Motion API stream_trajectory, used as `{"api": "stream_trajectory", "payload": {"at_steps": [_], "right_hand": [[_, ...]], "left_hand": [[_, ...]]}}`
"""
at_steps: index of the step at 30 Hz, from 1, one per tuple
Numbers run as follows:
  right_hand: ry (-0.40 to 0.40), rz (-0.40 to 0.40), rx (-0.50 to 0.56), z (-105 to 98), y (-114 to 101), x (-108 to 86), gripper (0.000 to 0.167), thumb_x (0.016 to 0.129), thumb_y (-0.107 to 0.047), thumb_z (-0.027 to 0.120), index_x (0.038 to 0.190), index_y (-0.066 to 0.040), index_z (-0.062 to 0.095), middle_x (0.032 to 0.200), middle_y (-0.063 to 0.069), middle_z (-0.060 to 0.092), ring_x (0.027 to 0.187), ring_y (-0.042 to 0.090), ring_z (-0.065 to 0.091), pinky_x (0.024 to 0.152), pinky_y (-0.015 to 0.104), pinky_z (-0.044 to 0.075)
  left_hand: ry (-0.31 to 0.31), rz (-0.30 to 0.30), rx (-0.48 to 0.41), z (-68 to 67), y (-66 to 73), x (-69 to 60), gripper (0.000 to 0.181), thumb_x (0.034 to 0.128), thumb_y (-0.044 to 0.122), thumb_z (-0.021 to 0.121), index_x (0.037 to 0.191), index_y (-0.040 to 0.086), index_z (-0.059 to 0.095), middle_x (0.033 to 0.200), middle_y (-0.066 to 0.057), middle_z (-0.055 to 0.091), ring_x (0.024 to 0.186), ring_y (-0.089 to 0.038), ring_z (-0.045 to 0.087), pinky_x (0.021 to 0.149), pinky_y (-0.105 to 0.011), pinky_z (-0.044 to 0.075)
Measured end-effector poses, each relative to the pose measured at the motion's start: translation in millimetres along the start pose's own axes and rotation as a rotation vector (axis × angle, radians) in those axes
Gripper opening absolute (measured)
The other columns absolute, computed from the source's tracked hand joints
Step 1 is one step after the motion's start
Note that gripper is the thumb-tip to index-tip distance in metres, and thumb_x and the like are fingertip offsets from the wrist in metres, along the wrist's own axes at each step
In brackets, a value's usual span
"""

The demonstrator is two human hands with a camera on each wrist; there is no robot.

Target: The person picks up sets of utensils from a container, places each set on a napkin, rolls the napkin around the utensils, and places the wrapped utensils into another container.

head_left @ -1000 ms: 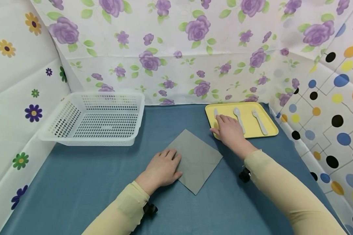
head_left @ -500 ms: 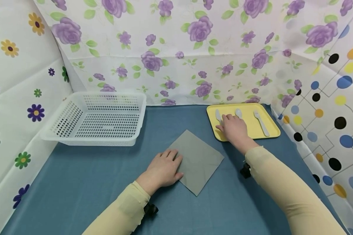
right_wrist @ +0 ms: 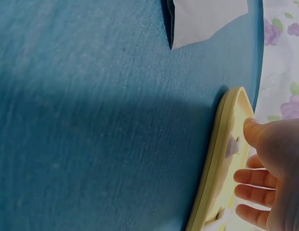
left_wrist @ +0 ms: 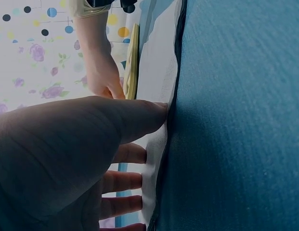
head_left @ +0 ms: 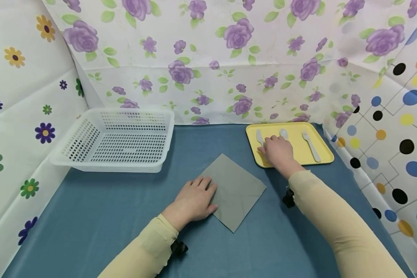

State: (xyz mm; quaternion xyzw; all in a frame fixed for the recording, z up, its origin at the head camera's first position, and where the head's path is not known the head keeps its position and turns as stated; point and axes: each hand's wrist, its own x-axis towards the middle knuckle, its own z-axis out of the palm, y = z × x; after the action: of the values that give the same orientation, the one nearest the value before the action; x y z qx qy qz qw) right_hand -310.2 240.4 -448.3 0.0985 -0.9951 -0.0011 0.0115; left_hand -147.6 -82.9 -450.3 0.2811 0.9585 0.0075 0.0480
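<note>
A grey square cloth [head_left: 238,193] lies turned like a diamond on the blue table covering. My left hand [head_left: 193,200] rests on its left side with fingers spread; in the left wrist view the thumb [left_wrist: 149,113] touches the cloth's edge. On the right, my right hand [head_left: 278,151] hovers low over a yellow tray [head_left: 300,155], by a pale plastic knife [head_left: 259,135]. In the right wrist view its fingers [right_wrist: 255,178] are apart from the thumb, above the knife's handle [right_wrist: 231,147]. A pale spoon [head_left: 283,133] is partly hidden behind this hand. A pale fork [head_left: 311,147] lies further right.
A white perforated plastic basket [head_left: 114,168] stands at the back left. Flowered sheeting [head_left: 215,88] hangs behind the table, with a dotted sheet [head_left: 399,146] along the right side and another flowered sheet [head_left: 17,127] on the left.
My right hand has drawn back slightly and to the right over the tray, uncovering more of the knife and covering the spoon's handle. The left hand has stayed on the cloth.
</note>
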Motion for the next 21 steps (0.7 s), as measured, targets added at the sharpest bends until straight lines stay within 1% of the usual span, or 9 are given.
{"api": "stream_trajectory", "payload": {"at_steps": [3,5,10,14,21], "right_hand": [[-0.008,0.0,0.004,1,0,2.3,0.041,0.117,-0.039,0.059,0.11,0.0,0.068,0.12,0.028,0.066,0.109,0.048,0.062,0.094,0.063,0.055],[-0.011,0.004,0.007,1,0,3.8,0.04,0.117,-0.038,0.059,0.108,0.001,0.068,0.117,0.028,0.066,0.107,0.049,0.062,0.093,0.063,0.055],[-0.01,0.023,-0.004,3,0,7.1,0.042,0.116,-0.036,0.059,0.107,0.003,0.071,0.111,0.027,0.065,0.102,0.049,0.064,0.09,0.064,0.056],[-0.025,0.034,0.005,3,0,9.0,0.042,0.116,-0.035,0.061,0.107,0.005,0.074,0.106,0.026,0.064,0.097,0.047,0.064,0.086,0.063,0.057],[-0.054,0.045,0.042,4,1,12.7,0.039,0.115,-0.032,0.062,0.102,0.003,0.074,0.1,0.024,0.064,0.09,0.043,0.064,0.079,0.059,0.059]], "left_hand": [[0.005,0.001,-0.002,-0.2,-0.1,-0.1,0.065,0.1088,0.05,0.07,0.161,0.014,0.057,0.164,-0.015,0.051,0.151,-0.036,0.048,0.118,-0.056,0.046],[0.007,0.001,-0.005,-0.3,-0.2,-0.2,0.065,0.1087,0.05,0.07,0.161,0.014,0.057,0.164,-0.015,0.051,0.151,-0.036,0.048,0.118,-0.056,0.047],[0.004,-0.001,-0.008,0.3,-0.4,0.2,0.065,0.1086,0.051,0.07,0.161,0.014,0.057,0.164,-0.015,0.05,0.151,-0.036,0.048,0.118,-0.057,0.047],[-0.006,-0.004,-0.009,0.6,-0.4,0.5,0.066,0.109,0.051,0.069,0.162,0.014,0.056,0.166,-0.014,0.049,0.152,-0.035,0.047,0.119,-0.057,0.046],[-0.007,-0.003,-0.014,-0.5,-0.7,-0.1,0.066,0.109,0.051,0.069,0.162,0.014,0.057,0.166,-0.015,0.049,0.153,-0.035,0.046,0.119,-0.057,0.046]]}}
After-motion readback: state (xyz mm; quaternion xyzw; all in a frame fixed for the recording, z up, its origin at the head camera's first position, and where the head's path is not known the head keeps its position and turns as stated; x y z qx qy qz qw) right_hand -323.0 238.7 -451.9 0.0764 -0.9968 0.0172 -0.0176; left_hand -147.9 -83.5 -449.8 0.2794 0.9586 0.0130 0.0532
